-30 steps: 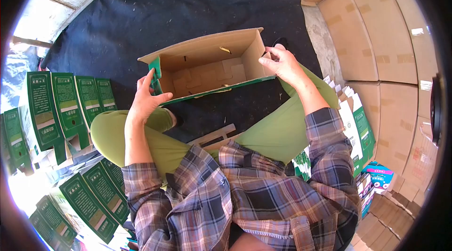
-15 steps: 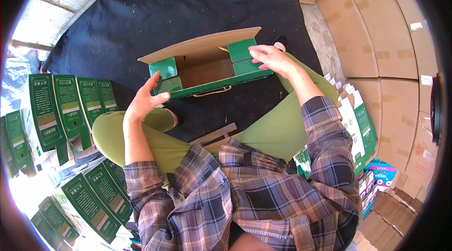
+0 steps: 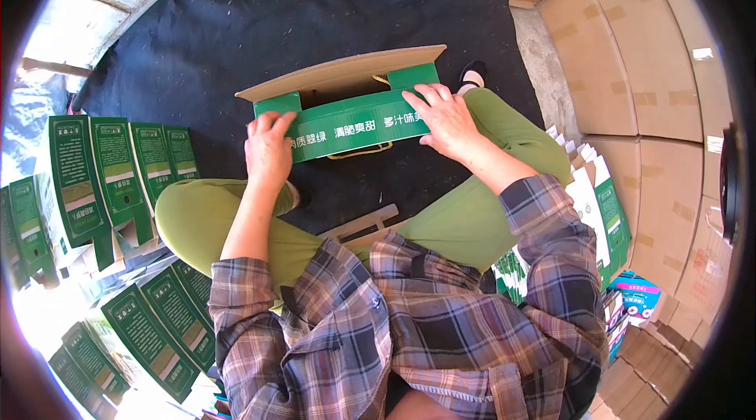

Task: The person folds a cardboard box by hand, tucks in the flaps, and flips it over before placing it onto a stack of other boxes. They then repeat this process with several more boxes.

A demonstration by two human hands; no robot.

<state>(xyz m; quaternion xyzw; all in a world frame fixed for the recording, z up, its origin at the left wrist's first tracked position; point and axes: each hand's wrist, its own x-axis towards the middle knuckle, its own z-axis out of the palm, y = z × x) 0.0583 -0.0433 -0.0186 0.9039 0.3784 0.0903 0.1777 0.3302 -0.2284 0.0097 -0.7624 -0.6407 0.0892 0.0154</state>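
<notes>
A green cardboard box sits between my knees, its near flap with white printed characters tilted inward over the opening. Its far flap stands up, plain brown on the inside, and a dark gap shows between the two. Green side flaps are folded in at both ends. Closed around the left end of the near flap is my left hand, fingers curled over the top. My right hand grips the right end, thumb low on the front. A yellow cord handle hangs at the near side.
Rows of green printed cartons stand at the left. Stacked brown boxes line the right side, with flat green and white cartons below them. Black sheeting covers the floor. A flat brown piece lies before my lap.
Both hands have closed onto the near flap, which has swung up and inward, now showing its white characters and covering part of the opening. My left hand has shifted right.
</notes>
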